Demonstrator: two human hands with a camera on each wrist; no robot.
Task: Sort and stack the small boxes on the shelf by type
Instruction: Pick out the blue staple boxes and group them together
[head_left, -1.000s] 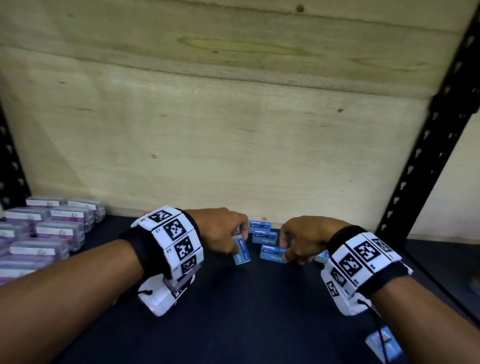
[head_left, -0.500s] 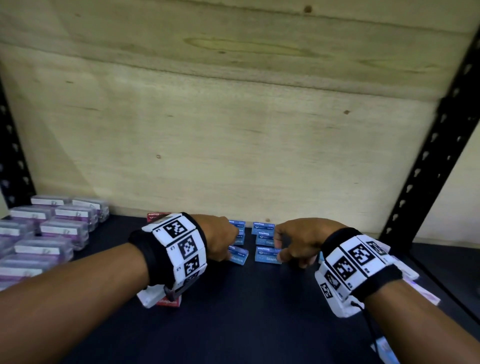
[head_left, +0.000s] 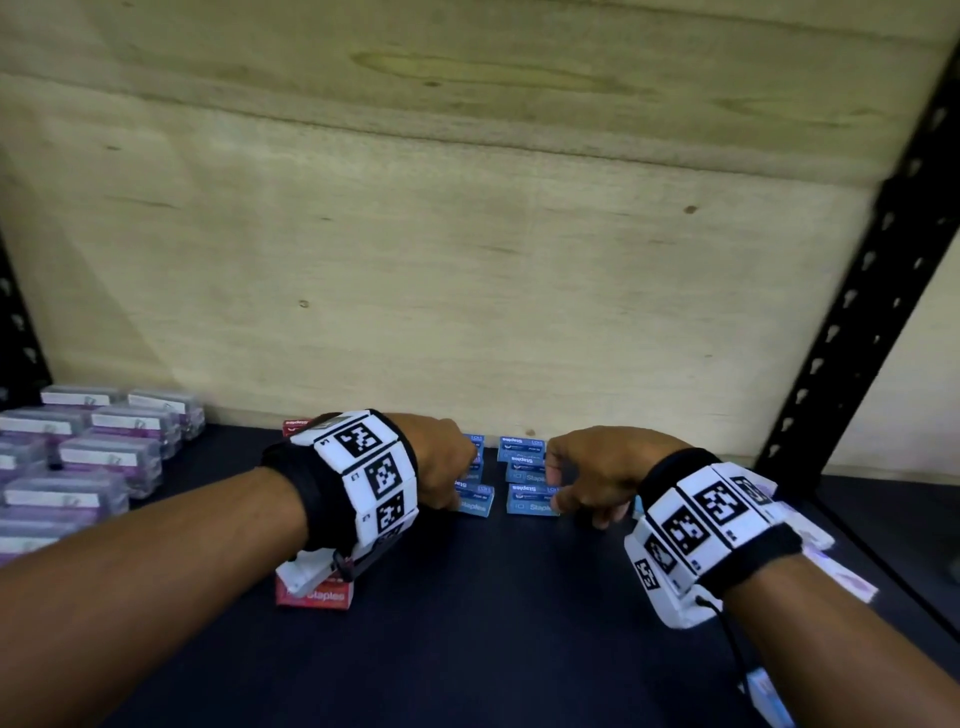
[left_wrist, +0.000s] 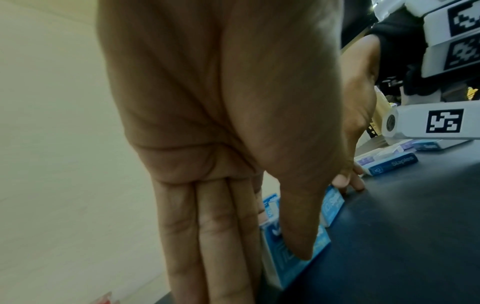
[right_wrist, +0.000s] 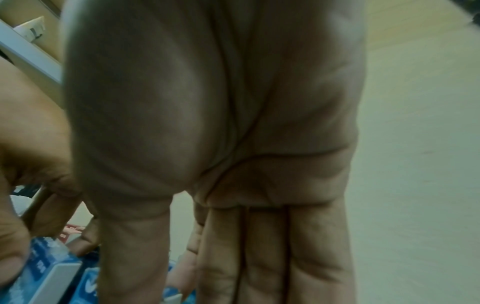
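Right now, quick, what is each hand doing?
Left hand: fingers straight, thumb and fingers on a blue staple box.
Right hand: fingers straight, touching the blue boxes; no clear grip.

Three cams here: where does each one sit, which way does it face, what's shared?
Head: on the head, looking forward and down at the shelf; both forearms, left hand, right hand show.
Left wrist: along the left palm toward the blue staple boxes; right hand behind.
Right wrist: along the right palm toward the back wall; left hand beside.
Shared: blue staple boxes, all views.
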